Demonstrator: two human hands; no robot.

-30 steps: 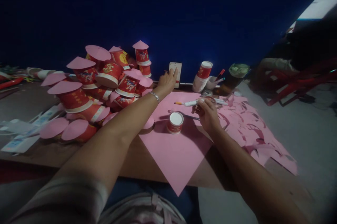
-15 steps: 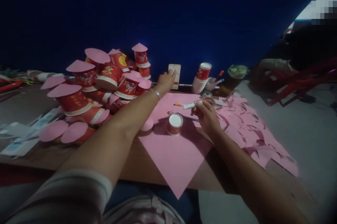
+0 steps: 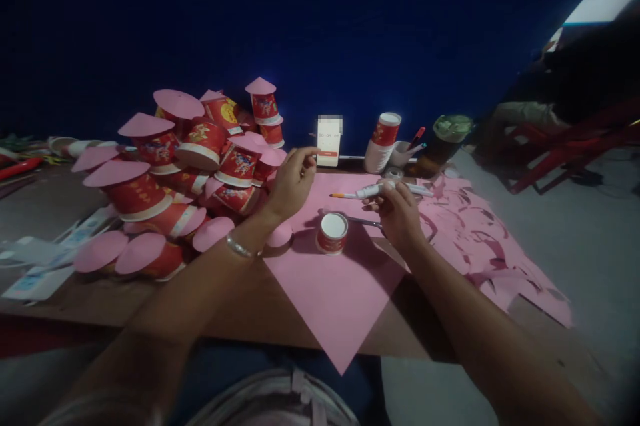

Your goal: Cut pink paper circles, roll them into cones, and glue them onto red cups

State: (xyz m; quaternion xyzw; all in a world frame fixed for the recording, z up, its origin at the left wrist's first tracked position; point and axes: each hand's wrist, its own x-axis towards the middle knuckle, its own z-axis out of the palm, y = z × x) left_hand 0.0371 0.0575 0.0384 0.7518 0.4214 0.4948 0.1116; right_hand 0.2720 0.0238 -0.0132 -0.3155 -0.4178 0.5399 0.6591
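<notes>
My left hand (image 3: 291,181) hovers above the pink paper sheet (image 3: 336,279), a little short of the lit phone (image 3: 329,140) that leans on the blue wall. Its fingers are loosely curled and hold nothing. My right hand (image 3: 397,213) is closed round a white marker (image 3: 375,191) with an orange tip pointing left. An upside-down red paper cup (image 3: 332,233) stands on the pink sheet between my hands. A pair of scissors (image 3: 365,221) lies just under my right hand.
A heap of red cups with pink paper cone lids (image 3: 190,159) fills the table's left half. A stack of cups (image 3: 383,141), a small white cup with pens (image 3: 404,154) and a dark jar (image 3: 445,143) stand near the wall. Pink paper scraps (image 3: 480,246) cover the right.
My left hand has drawn back from the phone's screen towards me and curled its fingers. My right hand has lifted the marker slightly off the table.
</notes>
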